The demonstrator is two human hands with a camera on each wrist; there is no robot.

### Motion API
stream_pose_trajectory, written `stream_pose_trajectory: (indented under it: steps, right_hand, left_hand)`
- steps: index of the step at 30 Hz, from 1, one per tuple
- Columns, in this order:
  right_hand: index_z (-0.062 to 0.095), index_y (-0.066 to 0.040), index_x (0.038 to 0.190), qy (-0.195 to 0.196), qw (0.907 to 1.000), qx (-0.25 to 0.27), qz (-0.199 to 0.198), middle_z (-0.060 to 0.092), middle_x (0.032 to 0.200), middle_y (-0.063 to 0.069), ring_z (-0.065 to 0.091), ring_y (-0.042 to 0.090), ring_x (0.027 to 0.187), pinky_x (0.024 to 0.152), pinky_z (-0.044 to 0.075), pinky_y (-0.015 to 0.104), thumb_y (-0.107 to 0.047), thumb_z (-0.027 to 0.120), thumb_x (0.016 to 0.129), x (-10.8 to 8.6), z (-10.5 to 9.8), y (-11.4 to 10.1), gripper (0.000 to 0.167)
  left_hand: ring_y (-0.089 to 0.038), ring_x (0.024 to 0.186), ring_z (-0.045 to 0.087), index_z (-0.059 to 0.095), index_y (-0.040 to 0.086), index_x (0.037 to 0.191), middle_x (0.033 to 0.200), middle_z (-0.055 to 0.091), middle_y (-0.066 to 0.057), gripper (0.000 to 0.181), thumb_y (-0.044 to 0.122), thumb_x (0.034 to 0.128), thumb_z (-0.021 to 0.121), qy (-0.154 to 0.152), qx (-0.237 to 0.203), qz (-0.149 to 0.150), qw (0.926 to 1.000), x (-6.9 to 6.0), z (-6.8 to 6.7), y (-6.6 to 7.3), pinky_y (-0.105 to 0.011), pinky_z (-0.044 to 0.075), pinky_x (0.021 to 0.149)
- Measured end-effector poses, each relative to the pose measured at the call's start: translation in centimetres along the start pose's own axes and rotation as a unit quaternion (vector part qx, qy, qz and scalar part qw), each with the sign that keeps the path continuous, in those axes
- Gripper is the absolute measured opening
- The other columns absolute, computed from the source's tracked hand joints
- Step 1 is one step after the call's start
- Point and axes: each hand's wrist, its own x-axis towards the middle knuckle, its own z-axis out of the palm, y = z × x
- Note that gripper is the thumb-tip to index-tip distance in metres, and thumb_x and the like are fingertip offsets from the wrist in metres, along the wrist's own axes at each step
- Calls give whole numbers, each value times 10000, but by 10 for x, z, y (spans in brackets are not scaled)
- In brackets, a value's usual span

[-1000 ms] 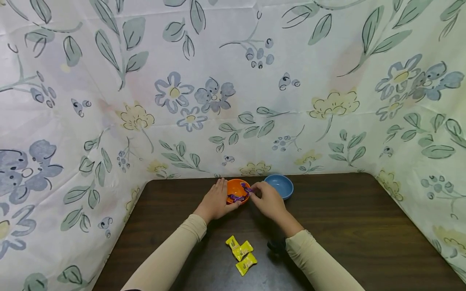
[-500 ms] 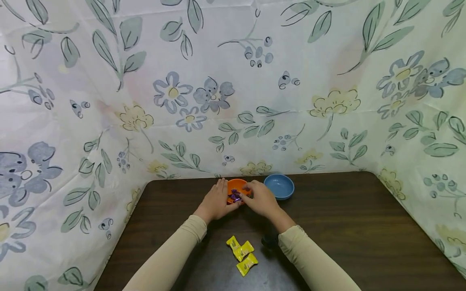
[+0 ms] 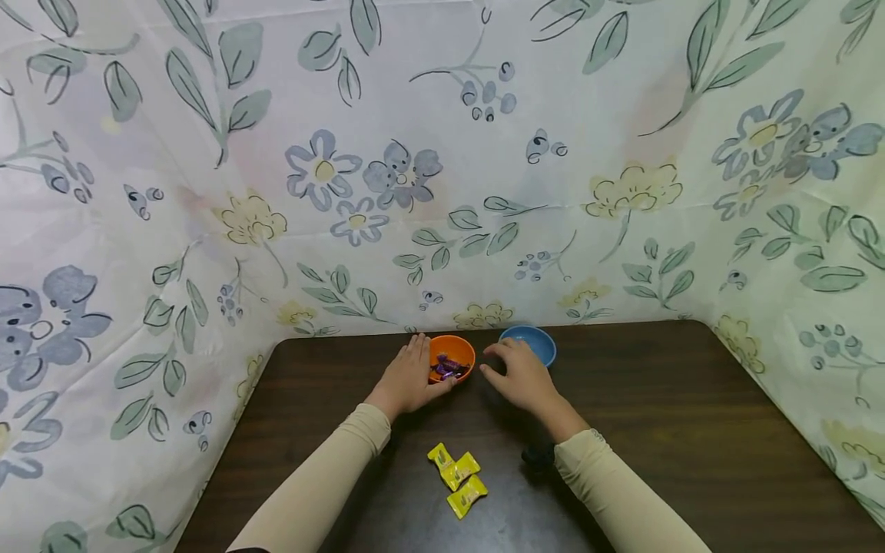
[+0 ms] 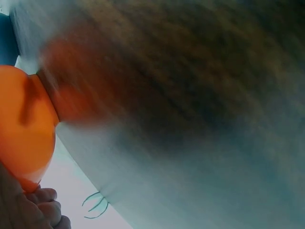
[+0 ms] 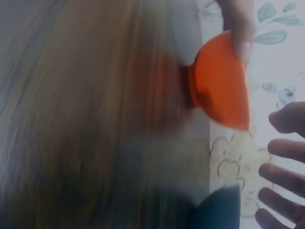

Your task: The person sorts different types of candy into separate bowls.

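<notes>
At the back of the table, an orange bowl (image 3: 462, 347) holds several purple-wrapped candies (image 3: 448, 367). My left hand (image 3: 404, 382) holds this bowl from its left side, fingers along the wall and thumb across the near rim. The thumb also shows on the bowl (image 5: 221, 90) in the right wrist view. To the bowl's right, my right hand (image 3: 522, 378) is apart from it, fingers spread and loosely bent with nothing between them. Behind that hand stands a blue bowl (image 3: 542, 343), partly covered by it; its inside is mostly hidden.
Three yellow-wrapped candies (image 3: 456, 476) lie close together on the dark wooden table (image 3: 664, 430), nearer than the bowls. A flowered cloth (image 3: 442, 192) hangs behind the table and along both sides. A black object (image 3: 538, 456) sits at my right wrist.
A purple candy pinched by my right hand was let go into the orange bowl. The right hand then drew back to the right, in front of the blue bowl. My left hand stayed put.
</notes>
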Motion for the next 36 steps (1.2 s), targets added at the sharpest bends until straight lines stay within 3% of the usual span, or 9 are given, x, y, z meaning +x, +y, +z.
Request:
stream_pose_trajectory:
  steps: [7, 14, 23, 27, 36]
  right_hand:
    - [699, -119, 1345, -212, 9981, -570, 8, 648, 1407, 148, 581, 393, 1349, 1114, 494, 615, -397, 751, 986, -3, -7, 11, 458]
    - [525, -77, 1555, -829, 9849, -1518, -39, 476, 1595, 243, 418, 465, 1511, 1158, 434, 676, -547, 655, 1015, -4, -15, 25, 728]
    - [294, 15, 1658, -1288, 9809, -1449, 167, 300, 1706, 284, 263, 487, 1595, 1260, 317, 636, -659, 485, 1052, -1, -22, 55, 926]
    - [233, 28, 1670, -1395, 9796, -1427, 240, 260, 1721, 290, 242, 493, 1601, 1278, 286, 628, -720, 459, 1031, 2, -25, 65, 1010]
    - [212, 74, 1657, -1441, 9758, -1567, 505, 228, 1728, 299, 225, 507, 1601, 1275, 278, 644, -744, 460, 1015, 2, -33, 81, 1069]
  left_hand:
    - [-389, 1636, 233, 231, -44, 1665, 1747, 234, -234, 1094, 795, 985, 405, 41, 11, -49, 10000, -3, 0, -4, -512, 227, 1328]
    - [-382, 1641, 224, 225, -14, 1677, 1755, 239, -201, 1119, 836, 965, 378, 121, 191, -204, 9995, -8, 4, -10, -521, 200, 1337]
    - [-405, 1618, 278, 265, 1, 1671, 1728, 320, -198, 1125, 854, 950, 401, 537, 322, -17, 9980, -13, 0, -10, -589, 243, 1314]
    - [-394, 1618, 286, 255, 12, 1677, 1733, 313, -189, 1136, 864, 942, 408, 544, 390, -45, 9977, -18, -1, -9, -579, 253, 1313]
    - [-400, 1602, 320, 275, 52, 1682, 1726, 326, -194, 1065, 770, 950, 562, 480, 58, 121, 9988, -36, -11, 2, -600, 293, 1290]
